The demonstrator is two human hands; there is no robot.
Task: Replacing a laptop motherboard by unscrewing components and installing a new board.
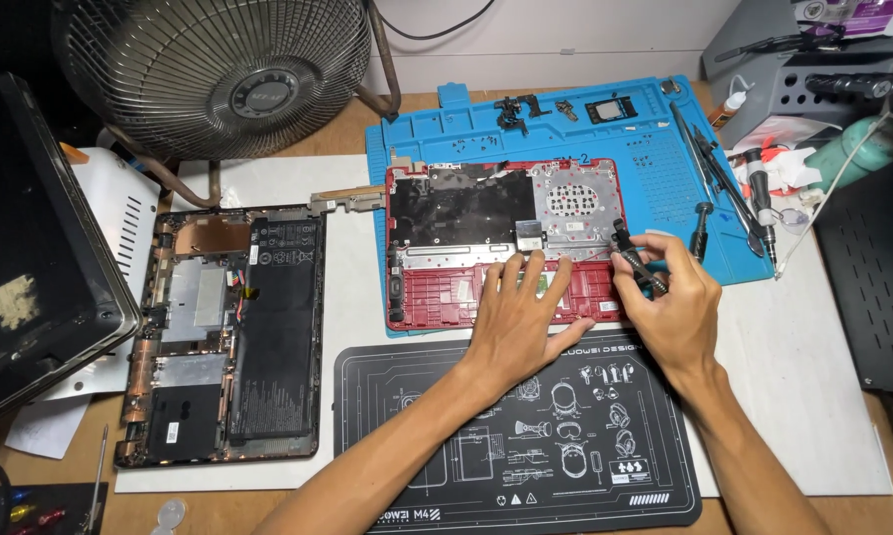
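Red plastic fills the middle of my bench: the laptop's keyboard shell [486, 248] lies face down on the blue repair mat [655, 139], its inner side up. My left hand [518, 322] is spread flat across its lower edge, fingers wide, pressing it steady and holding nothing. My right hand [669, 302] is closed around a small black tool [637, 260], most likely a screwdriver, its tip pointing down at the shell's right side.

Judging by how things lie, the stripping is well along. The bottom half of the laptop [223, 332], with its black battery [278, 327] in place, sits apart to my left on the white sheet [823, 396]. The screen [30, 248] leans at the far left. Small hinges and brackets [526, 107] rest at the top of the blue mat, so those are already off. Inside the red shell the metal backing plate [575, 203] and a few small parts remain fastened; that, I think, is what is left. A fan [219, 74] stands behind, and a black mat [526, 436] lies under my wrists.
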